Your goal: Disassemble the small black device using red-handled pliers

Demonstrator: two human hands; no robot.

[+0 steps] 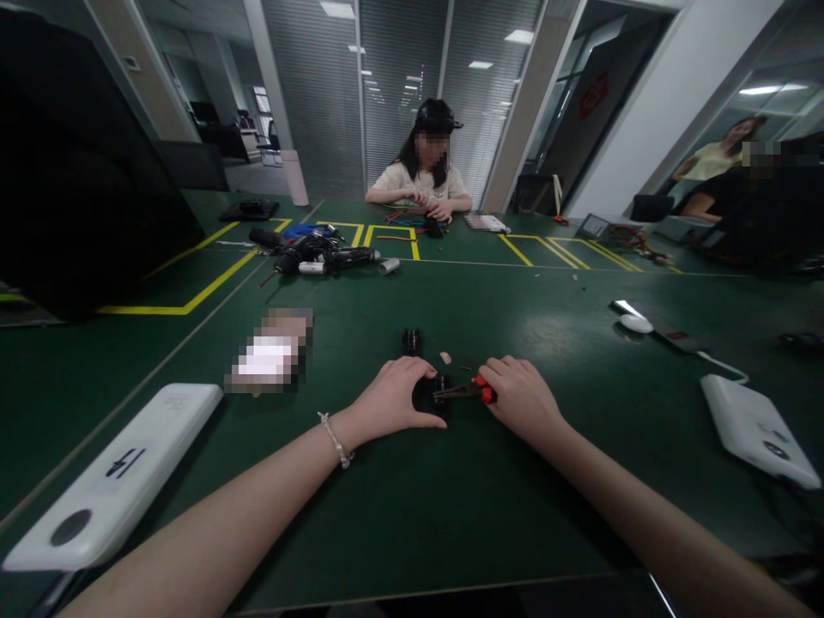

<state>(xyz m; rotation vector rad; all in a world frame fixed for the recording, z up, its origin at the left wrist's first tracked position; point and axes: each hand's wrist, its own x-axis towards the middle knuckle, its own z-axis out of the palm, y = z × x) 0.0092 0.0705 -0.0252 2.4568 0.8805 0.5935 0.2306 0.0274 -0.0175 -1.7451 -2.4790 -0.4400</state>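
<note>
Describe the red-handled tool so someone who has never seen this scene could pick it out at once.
On the green table, look just below the centre of the picture. The pliers-like tool is in the right hand, its dark nose pointing left toward a small black part at the left hand. Bright red on its grip sets it apart from that black neighbour.

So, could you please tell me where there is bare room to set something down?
The green tabletop lies bare between the right hand and the rightmost white power bank, and between the forearms. It is crowded around the left hand, with small black parts and red-handled pliers, and at the pile of black gear further back.
</note>
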